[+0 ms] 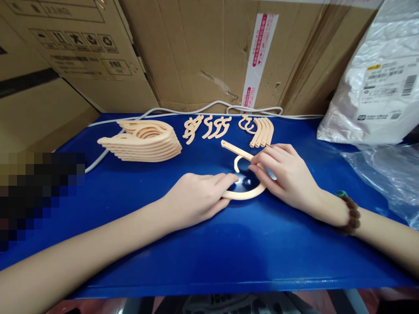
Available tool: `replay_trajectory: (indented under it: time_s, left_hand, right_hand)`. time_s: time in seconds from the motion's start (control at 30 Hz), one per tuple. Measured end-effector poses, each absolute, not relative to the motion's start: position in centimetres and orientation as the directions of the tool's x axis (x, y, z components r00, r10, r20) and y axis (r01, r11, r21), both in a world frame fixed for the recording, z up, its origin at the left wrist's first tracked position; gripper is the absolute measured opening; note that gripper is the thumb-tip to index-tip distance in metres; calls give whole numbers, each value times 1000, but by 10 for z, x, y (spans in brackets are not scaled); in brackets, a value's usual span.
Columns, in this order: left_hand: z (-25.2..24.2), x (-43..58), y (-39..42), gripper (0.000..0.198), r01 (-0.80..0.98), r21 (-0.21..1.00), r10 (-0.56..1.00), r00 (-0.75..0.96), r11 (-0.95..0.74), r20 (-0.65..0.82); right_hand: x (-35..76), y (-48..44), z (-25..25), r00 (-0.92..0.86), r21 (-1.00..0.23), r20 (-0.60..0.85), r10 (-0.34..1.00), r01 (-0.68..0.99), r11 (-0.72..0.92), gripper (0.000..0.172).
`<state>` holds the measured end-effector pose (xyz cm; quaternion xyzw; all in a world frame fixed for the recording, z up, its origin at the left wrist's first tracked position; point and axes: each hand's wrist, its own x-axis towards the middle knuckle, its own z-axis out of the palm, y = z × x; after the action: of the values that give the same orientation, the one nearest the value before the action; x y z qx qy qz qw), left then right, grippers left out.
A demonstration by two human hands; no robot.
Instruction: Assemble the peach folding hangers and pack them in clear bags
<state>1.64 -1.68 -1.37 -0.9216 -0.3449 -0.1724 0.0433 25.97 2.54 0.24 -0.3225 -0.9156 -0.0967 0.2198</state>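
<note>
At the blue table [196, 257], to the right of a stack of cream parts [147, 147], the person's left hand [203, 196] holds a curved cream piece [245, 195] between thumb and fingers while the right hand [284, 174] pinches a straight cream bar [237, 150] beside it.

Cream hanger-like sections, held in my grip
I find the curved piece [245, 195] bowed toward me, one end in my left hand [201, 198]; the straight arm [238, 151] slants leftward from my right hand [288, 174], free end holed; a curled hook [236, 165] shows below it; their joining is hidden.
</note>
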Motion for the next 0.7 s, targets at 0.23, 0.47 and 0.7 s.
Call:
replay_trajectory:
  time_s: [0.23, 0.47, 0.7]
  left_hand:
    - [-14, 17, -15, 22, 665, 15, 619, 685, -746, 385]
    - [-11, 16, -11, 16, 696, -9, 641, 665, -718, 382]
    - [-7, 18, -9, 18, 701, -38, 656, 683, -712, 321]
  right_hand:
    - [263, 31, -1, -686, 133, 422, 592, 693, 708, 16]
    - [265, 33, -2, -680, 110, 407, 610, 699, 706, 14]
    - [267, 38, -5, -684, 39, 397, 612, 679, 733, 20]
